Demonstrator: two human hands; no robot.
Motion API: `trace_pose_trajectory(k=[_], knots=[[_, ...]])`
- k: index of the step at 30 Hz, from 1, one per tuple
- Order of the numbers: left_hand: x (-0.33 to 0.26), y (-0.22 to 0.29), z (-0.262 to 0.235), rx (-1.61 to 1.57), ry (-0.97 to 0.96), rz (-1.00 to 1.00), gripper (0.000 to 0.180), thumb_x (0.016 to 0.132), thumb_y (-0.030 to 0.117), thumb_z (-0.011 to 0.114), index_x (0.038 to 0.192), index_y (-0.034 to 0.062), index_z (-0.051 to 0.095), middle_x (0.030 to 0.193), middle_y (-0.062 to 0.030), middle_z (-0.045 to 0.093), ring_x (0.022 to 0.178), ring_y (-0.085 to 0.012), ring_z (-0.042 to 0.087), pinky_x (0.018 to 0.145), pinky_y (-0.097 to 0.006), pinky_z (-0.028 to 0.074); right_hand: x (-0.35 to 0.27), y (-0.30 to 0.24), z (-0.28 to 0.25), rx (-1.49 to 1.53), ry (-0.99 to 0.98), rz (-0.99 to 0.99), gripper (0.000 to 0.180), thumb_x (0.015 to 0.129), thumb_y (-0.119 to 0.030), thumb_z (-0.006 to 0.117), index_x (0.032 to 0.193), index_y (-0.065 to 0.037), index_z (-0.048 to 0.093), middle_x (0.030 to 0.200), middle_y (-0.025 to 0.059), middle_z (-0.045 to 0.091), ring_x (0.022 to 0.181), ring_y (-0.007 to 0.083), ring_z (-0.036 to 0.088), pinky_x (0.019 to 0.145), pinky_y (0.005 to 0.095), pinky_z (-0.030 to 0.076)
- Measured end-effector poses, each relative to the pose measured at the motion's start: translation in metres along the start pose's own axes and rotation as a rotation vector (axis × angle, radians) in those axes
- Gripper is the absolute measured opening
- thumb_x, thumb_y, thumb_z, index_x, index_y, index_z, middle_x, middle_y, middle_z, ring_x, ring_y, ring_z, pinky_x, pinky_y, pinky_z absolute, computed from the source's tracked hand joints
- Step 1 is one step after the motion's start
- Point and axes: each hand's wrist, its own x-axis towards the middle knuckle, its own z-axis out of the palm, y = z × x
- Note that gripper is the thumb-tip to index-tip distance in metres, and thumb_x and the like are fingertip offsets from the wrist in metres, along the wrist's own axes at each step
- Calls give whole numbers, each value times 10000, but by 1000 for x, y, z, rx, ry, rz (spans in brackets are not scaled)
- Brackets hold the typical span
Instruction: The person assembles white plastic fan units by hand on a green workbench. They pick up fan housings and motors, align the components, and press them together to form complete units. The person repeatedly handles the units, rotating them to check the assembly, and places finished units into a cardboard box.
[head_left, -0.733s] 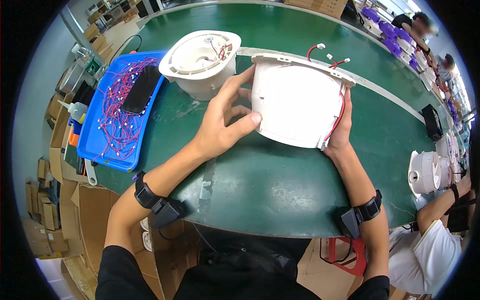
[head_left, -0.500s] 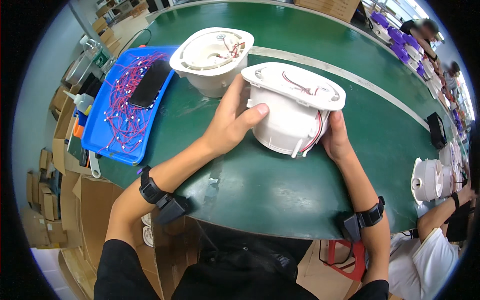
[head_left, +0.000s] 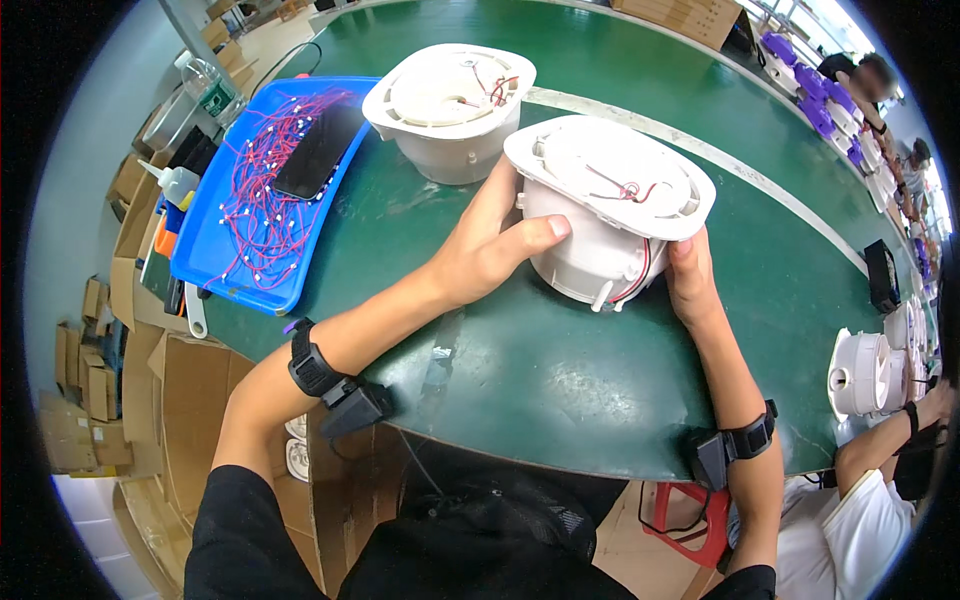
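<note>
Between my two hands is a white plastic housing [head_left: 600,255], its wide flanged face tilted up, with thin red and black wires on that face and down its side. My left hand [head_left: 497,245] grips its left side, thumb along the wall and fingers mostly hidden behind it. On the right, my right hand [head_left: 690,278] closes on the edge below the flange, its fingers partly hidden. A second similar white housing [head_left: 445,150] stands on the green table just beyond my left hand, red wires on its top.
Left on the table lies a blue tray [head_left: 190,262] of red wires with white connectors and a black phone [head_left: 318,152]. A glue bottle [head_left: 178,183] and a clear bottle [head_left: 208,90] stand beyond it. A black box [head_left: 880,277] and more white housings [head_left: 858,372] sit right, near a co-worker's arm [head_left: 880,440].
The held housing has turned slightly, so its wired face shows more fully and less of its side wires is seen. The whole view has shifted a little; both hands keep their grip.
</note>
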Motion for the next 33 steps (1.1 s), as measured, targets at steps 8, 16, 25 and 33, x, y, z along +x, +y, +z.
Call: trace_pose_trajectory(k=[8, 16, 25, 33], knots=[[0, 0, 1, 42, 11, -12, 778, 850, 368, 593, 1402, -70, 264, 1373, -209, 395, 1281, -274, 380, 1084, -374, 268, -1, 1, 0, 18, 18, 5, 1013, 777, -689, 571, 1390, 77, 315, 1369, 213, 429, 1301, 295, 390, 1097, 387, 264], [-1, 3, 2, 42, 41, -48, 776, 856, 378, 595, 1404, -63, 267, 1377, -208, 393, 1297, -278, 366, 1100, -379, 246, -2, -1, 0, -2, -2, -1, 1053, 750, -705, 598, 1396, 73, 303, 1366, 208, 432, 1301, 295, 392, 1094, 390, 272], [2, 5, 3, -98, -6, -61, 790, 827, 352, 637, 1402, -47, 271, 1348, -195, 413, 1268, -272, 405, 1075, -387, 298, -3, 6, -6, -1, 37, 36, 978, 804, -705, 517, 1369, 74, 341, 1359, 199, 436, 1281, 280, 402, 1094, 381, 262], [-3, -4, 3, 117, 94, 105, 730, 808, 341, 629, 1345, -42, 317, 1274, -205, 448, 1135, -280, 507, 982, -401, 400, -5, 0, 4, 317, 40, 93, 862, 889, -692, 356, 1382, 15, 362, 1356, 165, 461, 1256, 248, 454, 1062, 382, 355]])
